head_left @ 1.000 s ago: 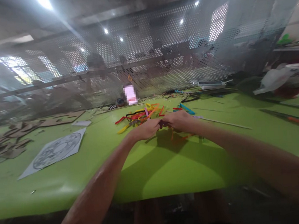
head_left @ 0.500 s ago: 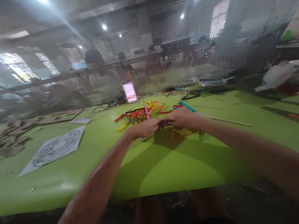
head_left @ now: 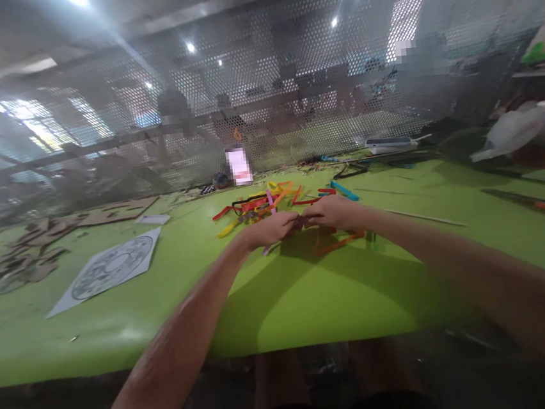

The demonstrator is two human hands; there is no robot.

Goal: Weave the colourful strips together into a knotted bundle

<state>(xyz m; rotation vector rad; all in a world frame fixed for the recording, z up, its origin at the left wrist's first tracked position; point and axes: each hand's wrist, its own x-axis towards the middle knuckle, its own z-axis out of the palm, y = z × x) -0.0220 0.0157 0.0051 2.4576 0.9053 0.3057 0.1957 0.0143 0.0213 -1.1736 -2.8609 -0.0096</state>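
Centre of the frame: my left hand (head_left: 271, 229) and right hand (head_left: 335, 212), fingertips close together over the green desk (head_left: 311, 310); whether either grip holds anything, I cannot tell. An orange strip (head_left: 341, 244) lies just below my right hand, the nearer one, its long axis near-horizontal, rising slightly rightward.

Green tabletop (head_left: 321, 306), coloured strips (head_left: 271, 201), paper (head_left: 115, 263), cardboard (head_left: 89, 219)

Narrow strips (head_left: 259, 203) in red, yellow, orange, blue and black, loosely heaped, overlapping, some bent, on green tabletop (head_left: 330, 302)
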